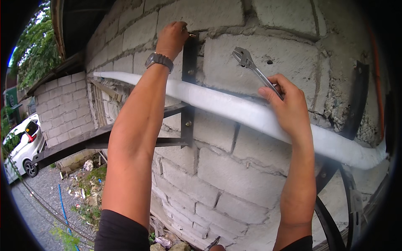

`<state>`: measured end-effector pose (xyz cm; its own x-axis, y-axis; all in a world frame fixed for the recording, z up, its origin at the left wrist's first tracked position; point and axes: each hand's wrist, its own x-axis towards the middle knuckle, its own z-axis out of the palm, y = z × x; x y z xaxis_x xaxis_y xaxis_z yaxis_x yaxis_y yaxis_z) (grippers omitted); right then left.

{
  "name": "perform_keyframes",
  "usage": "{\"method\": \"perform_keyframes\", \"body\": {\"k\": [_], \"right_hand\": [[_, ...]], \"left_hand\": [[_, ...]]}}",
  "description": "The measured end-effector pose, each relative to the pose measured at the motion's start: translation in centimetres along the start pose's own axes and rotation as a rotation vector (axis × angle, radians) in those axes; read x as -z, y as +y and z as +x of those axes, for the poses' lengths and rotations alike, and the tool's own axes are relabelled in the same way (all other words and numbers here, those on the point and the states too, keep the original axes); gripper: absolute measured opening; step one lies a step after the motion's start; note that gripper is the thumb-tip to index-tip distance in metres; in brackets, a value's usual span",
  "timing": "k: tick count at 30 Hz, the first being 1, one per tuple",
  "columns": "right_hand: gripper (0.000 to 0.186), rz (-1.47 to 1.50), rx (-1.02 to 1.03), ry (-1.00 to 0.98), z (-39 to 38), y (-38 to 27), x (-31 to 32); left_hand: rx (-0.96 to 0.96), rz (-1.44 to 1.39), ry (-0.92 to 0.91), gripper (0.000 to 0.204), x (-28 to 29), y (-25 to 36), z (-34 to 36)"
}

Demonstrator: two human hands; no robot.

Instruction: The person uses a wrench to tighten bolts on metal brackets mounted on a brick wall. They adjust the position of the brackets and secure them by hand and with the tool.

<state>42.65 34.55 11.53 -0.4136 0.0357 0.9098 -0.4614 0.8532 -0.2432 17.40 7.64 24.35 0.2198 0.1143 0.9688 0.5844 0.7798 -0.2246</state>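
My left hand (172, 39), with a dark watch on its wrist, is raised to the top of a black steel wall bracket (189, 62). Its fingers are closed at a brass-coloured bolt (192, 35) that sticks out there; the fingertips are partly hidden. An adjustable wrench (255, 69) is gripped by the handle in my right hand (289, 104), its jaws pointing up and left, apart from the bolt. Lower on the bracket, two more bolts (188, 123) show. A white wrapped pipe (226, 105) crosses in front of the bracket, passing behind my left forearm and right wrist.
Behind everything stands a grey block wall (234, 180). The bracket's black arm (75, 144) juts out left. More black metal brackets (356, 100) and an orange conduit (378, 83) are at right. Below left lie gravel (37, 201), a blue hose (63, 205) and a parked white car (26, 144).
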Motion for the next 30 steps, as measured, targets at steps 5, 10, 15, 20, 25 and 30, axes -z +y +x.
{"method": "perform_keyframes", "body": {"k": [5,10,15,20,25,30], "right_hand": [[0.029,-0.042,-0.027,0.012,0.0,1.0,0.0],[0.028,-0.032,-0.03,-0.002,0.3,0.8,-0.3],[0.028,-0.004,-0.008,-0.017,0.4,0.5,-1.3],[0.029,-0.094,-0.023,-0.016,0.2,0.6,0.0],[0.029,-0.075,-0.021,-0.01,-0.1,-0.3,-0.4],[0.031,-0.071,-0.018,-0.01,-0.1,0.1,-0.3]], "left_hand": [[0.801,-0.812,0.486,0.034,1.9,2.5,-0.3],[1.117,-0.798,0.523,0.028,1.0,-0.9,-3.1],[0.794,-0.071,-0.116,0.022,0.6,-0.8,-4.7],[0.197,0.066,-0.569,0.032,2.9,5.4,-6.5],[0.1,0.179,-0.693,0.022,2.1,3.0,-8.1],[-0.018,0.169,-0.651,0.021,1.7,2.9,-8.1]]}}
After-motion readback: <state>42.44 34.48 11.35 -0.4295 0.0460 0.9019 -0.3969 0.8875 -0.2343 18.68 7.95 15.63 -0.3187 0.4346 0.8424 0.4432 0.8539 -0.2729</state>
